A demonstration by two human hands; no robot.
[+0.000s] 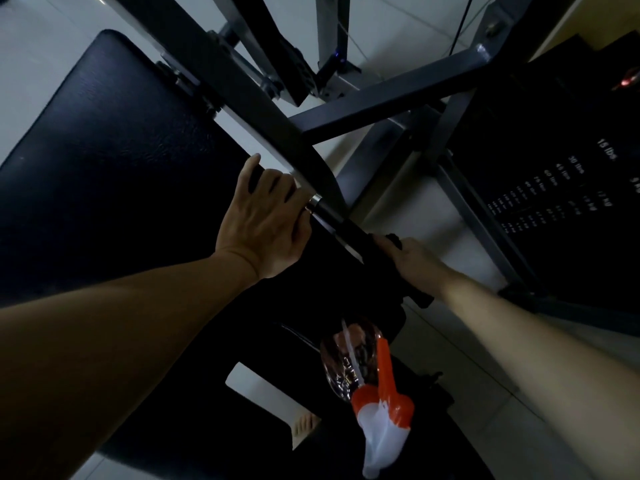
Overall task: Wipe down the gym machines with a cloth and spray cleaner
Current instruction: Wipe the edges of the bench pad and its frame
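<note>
My left hand [265,220] grips the upper part of a black handle bar [341,225] on a grey-framed gym machine [374,109]. Lower on the same bar, my right hand [414,263] is closed around a dark cloth [394,240] that wraps the bar's black grip. A clear spray bottle [349,362] with an orange and white trigger head [382,420] lies on the dark seat below my arms, untouched.
A black padded backrest [114,161] fills the left. The weight stack [554,188] with white pound labels stands at the right. Grey frame tubes cross above my hands. Pale floor tiles [446,344] show between the parts.
</note>
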